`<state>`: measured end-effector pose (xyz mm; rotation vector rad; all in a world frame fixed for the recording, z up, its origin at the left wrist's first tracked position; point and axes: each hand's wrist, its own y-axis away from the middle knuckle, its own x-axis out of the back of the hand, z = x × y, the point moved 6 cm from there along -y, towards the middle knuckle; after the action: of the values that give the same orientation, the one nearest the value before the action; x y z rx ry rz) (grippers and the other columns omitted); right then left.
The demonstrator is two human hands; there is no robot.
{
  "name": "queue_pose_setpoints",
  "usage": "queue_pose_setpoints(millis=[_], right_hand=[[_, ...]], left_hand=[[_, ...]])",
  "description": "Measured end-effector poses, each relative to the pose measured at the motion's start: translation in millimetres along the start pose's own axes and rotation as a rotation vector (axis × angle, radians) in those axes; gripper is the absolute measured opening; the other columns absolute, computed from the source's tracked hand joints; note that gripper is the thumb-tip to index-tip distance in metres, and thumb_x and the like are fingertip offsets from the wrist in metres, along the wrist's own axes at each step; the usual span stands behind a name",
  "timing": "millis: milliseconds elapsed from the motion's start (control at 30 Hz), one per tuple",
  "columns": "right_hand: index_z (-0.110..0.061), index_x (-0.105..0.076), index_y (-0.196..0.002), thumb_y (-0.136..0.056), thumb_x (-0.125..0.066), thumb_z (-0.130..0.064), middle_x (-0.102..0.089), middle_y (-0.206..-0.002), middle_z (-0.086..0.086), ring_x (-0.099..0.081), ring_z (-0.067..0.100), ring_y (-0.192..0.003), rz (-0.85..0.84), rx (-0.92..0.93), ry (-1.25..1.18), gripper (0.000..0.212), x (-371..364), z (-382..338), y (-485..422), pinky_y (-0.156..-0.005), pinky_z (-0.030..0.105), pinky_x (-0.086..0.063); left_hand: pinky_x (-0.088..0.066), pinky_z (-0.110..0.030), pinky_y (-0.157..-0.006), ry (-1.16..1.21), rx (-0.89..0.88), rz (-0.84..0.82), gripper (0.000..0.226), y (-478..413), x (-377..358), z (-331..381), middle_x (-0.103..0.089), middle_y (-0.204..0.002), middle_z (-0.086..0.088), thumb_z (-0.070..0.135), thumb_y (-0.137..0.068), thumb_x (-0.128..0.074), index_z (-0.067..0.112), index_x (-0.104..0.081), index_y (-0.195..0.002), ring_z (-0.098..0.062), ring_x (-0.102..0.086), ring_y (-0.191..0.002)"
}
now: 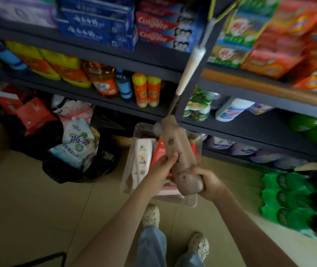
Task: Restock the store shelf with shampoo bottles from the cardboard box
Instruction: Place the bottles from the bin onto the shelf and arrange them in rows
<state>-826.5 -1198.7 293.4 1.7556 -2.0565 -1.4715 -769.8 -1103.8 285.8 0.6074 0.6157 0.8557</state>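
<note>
Shelf (254, 130) runs across the far side, with its dark front edges slanting down to the right. A vertical post stands just behind the bottle cap. There is a bare stretch of board on the right bay, between a tipped white jug (233, 109) and blurred green goods (308, 126). The left bay is packed with orange bottles (147, 90) right up to the edge. A white handle (191, 63) hangs in front of the post.

Tile floor (34, 199) lies open near left. Black bags (76, 170) with pouches crowd the far left, and green packs (281, 197) sit on the right against the shelf foot. Bin (173, 201) (clear walls, not cardboard as far as I can see) sits on the floor between bags and shelf, just beyond the shoes (151, 214).

Brown bottle (179, 149) is held above the bin, tilted, with the cap far and near the shelf edge and the base toward the person. Left hand (162, 167) wraps the bottle's middle from the left, fingers curled tight. Right hand (210, 183) clasps the base end from the right, also closed round it. A white bottle (142, 157) lies in the bin at left, with something red (158, 151) beside it, partly hidden by the held bottle.
</note>
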Motion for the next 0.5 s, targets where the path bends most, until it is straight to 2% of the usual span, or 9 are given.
queue_pose_setpoints(millis=[100, 167, 267, 333, 400, 433, 500], right_hand=[[-0.003, -0.06, -0.111, -0.063, -0.07, -0.013, -0.072, -0.089, 0.014, -0.07, 0.024, -0.076, 0.081, 0.034, 0.204, 0.05, 0, -34, 39, -0.066, 0.031, -0.056], [-0.005, -0.058, -0.117, -0.068, -0.073, -0.011, -0.072, -0.097, 0.014, -0.069, 0.027, -0.085, 0.098, 0.102, 0.315, 0.052, -3, -57, 66, -0.071, 0.034, -0.055], [-0.007, -0.058, -0.118, -0.079, -0.069, -0.004, -0.071, -0.102, 0.013, -0.069, 0.028, -0.092, 0.088, 0.209, 0.423, 0.04, -6, -90, 111, -0.077, 0.036, -0.056], [-0.01, -0.057, -0.118, -0.079, -0.07, -0.003, -0.072, -0.102, 0.009, -0.069, 0.023, -0.094, 0.091, 0.291, 0.515, 0.042, -9, -114, 145, -0.082, 0.035, -0.056], [-0.014, -0.057, -0.115, -0.076, -0.072, 0.002, -0.072, -0.101, 0.004, -0.069, 0.016, -0.093, 0.095, 0.385, 0.573, 0.044, -12, -140, 178, -0.08, 0.031, -0.056], [-0.016, -0.057, -0.114, -0.075, -0.072, 0.004, -0.072, -0.102, 0.002, -0.069, 0.013, -0.093, 0.1, 0.438, 0.615, 0.046, -16, -154, 195, -0.077, 0.027, -0.056], [-0.018, -0.055, -0.115, -0.073, -0.073, 0.007, -0.07, -0.109, 0.005, -0.068, 0.01, -0.095, 0.115, 0.547, 0.703, 0.052, -22, -180, 225, -0.076, 0.024, -0.055]], left_hand=[[-0.054, -0.036, -0.082, 0.027, -0.121, 0.005, 0.014, 31, -31, 27, -0.072, -0.1, 0.004, 0.033, -0.093, -0.054, 0.03, -0.058, -0.106, -0.014, -0.068, -0.094], [-0.055, -0.034, -0.073, -0.001, -0.18, 0.024, 0.018, 51, -53, 44, -0.072, -0.096, 0.004, 0.028, -0.092, -0.058, 0.028, -0.058, -0.11, -0.015, -0.069, -0.089], [-0.055, -0.031, -0.072, -0.015, -0.247, 0.036, 0.024, 82, -86, 76, -0.069, -0.107, -0.006, 0.021, -0.088, -0.064, 0.019, -0.057, -0.111, -0.018, -0.068, -0.093], [-0.055, -0.024, -0.071, -0.047, -0.311, 0.04, 0.03, 103, -108, 99, -0.068, -0.104, -0.007, 0.013, -0.085, -0.066, 0.011, -0.056, -0.114, -0.014, -0.068, -0.088], [-0.053, -0.016, -0.063, -0.122, -0.407, 0.037, 0.031, 125, -131, 127, -0.068, -0.098, -0.001, 0.007, -0.082, -0.069, 0.013, -0.056, -0.11, -0.006, -0.068, -0.078], [-0.052, -0.015, -0.065, -0.167, -0.46, 0.03, 0.032, 136, -143, 140, -0.067, -0.099, 0.002, 0.007, -0.081, -0.07, 0.019, -0.056, -0.107, -0.002, -0.067, -0.08], [-0.053, -0.022, -0.079, -0.281, -0.563, 0.03, 0.041, 157, -166, 166, -0.065, -0.107, 0.008, 0.012, -0.078, -0.075, 0.03, -0.053, -0.107, -0.001, -0.064, -0.094]])
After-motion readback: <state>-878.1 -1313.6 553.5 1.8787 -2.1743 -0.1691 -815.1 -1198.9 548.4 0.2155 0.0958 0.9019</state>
